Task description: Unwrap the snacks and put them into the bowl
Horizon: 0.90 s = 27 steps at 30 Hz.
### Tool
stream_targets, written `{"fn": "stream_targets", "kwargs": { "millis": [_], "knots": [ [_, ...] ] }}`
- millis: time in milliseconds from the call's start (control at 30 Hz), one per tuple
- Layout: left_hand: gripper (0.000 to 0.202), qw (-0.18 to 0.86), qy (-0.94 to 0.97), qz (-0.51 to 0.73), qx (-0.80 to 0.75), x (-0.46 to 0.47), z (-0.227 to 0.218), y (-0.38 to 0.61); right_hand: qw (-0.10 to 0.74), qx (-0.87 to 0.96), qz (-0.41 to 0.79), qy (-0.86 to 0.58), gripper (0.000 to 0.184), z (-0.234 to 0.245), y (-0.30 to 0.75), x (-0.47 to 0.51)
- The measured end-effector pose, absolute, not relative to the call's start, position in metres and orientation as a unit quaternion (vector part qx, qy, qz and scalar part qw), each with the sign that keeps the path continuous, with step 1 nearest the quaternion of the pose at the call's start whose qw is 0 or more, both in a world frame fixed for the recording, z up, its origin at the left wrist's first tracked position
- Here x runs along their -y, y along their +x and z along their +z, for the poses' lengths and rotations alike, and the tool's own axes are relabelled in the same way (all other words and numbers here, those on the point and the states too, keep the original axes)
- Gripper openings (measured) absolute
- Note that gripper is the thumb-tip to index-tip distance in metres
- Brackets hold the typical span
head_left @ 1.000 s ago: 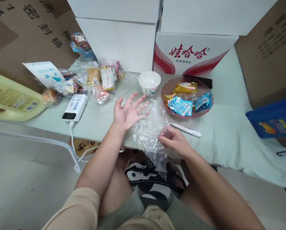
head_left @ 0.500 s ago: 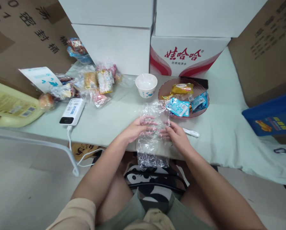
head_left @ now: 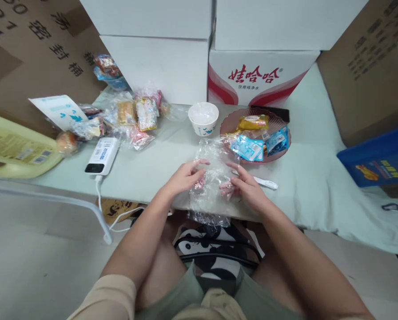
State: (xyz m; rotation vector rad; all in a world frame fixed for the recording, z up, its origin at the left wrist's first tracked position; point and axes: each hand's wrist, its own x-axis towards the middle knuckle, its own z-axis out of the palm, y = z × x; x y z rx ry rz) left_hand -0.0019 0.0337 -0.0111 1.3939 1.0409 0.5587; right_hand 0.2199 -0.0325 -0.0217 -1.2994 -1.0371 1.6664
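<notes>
A crumpled clear plastic bag lies at the near edge of the pale green table, its lower end hanging over the edge. My left hand grips the bag's left side, fingers curled into the film. On the bag's right side my right hand pinches the plastic, fingers bent. Both hands face each other across the bag. Just beyond it stand a white bowl and a pink plate filled with snack packets.
A white spoon lies right of my right hand. Snack bags, a white power bank with a cable, and a yellow jug sit at the left. White and brown cartons line the back; a blue box is at the right.
My left hand came down from an open, raised pose onto the bag. Both hands now pinch the plastic, and the bag lies flatter and more spread on the table edge.
</notes>
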Motion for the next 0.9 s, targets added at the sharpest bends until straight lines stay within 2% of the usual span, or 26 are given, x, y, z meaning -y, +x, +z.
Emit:
{"fn": "stream_targets", "kwargs": {
  "millis": [67,133,233,333,400,467,533,667,733,833,900],
  "knots": [
    [0.049,0.636,0.580,0.270,-0.432,-0.031,-0.007,-0.003,0.399,0.405,0.667,-0.482,0.075,-0.021,0.222,0.034],
    [0.046,0.643,0.554,0.322,-0.419,-0.028,-0.004,-0.005,0.418,0.412,0.661,-0.467,0.070,-0.021,0.224,0.036],
    [0.039,0.659,0.510,0.377,-0.404,-0.025,-0.004,-0.007,0.450,0.412,0.658,-0.441,0.047,-0.023,0.226,0.038],
    [0.026,0.697,0.474,0.372,-0.389,-0.032,-0.009,-0.007,0.458,0.409,0.645,-0.455,0.022,-0.027,0.226,0.034],
    [0.019,0.718,0.467,0.359,-0.370,-0.040,-0.012,-0.006,0.453,0.423,0.614,-0.489,0.014,-0.029,0.227,0.029],
    [0.025,0.718,0.479,0.354,-0.360,-0.048,-0.013,-0.006,0.451,0.445,0.581,-0.512,0.017,-0.031,0.228,0.025],
    [0.032,0.678,0.523,0.352,-0.378,-0.052,-0.013,-0.006,0.463,0.444,0.579,-0.504,0.029,-0.032,0.229,0.024],
    [0.014,0.554,0.626,0.340,-0.431,-0.047,-0.009,-0.007,0.483,0.410,0.606,-0.481,0.067,-0.033,0.226,0.030],
    [0.024,0.553,0.622,0.351,-0.428,-0.042,-0.007,-0.009,0.466,0.431,0.594,-0.494,0.080,-0.031,0.221,0.035],
    [0.056,0.641,0.545,0.384,-0.380,-0.034,-0.006,-0.012,0.474,0.475,0.542,-0.506,0.075,-0.025,0.215,0.041],
    [0.068,0.718,0.464,0.380,-0.353,-0.030,-0.006,-0.010,0.502,0.505,0.479,-0.514,0.067,-0.021,0.213,0.044]
  ]
}}
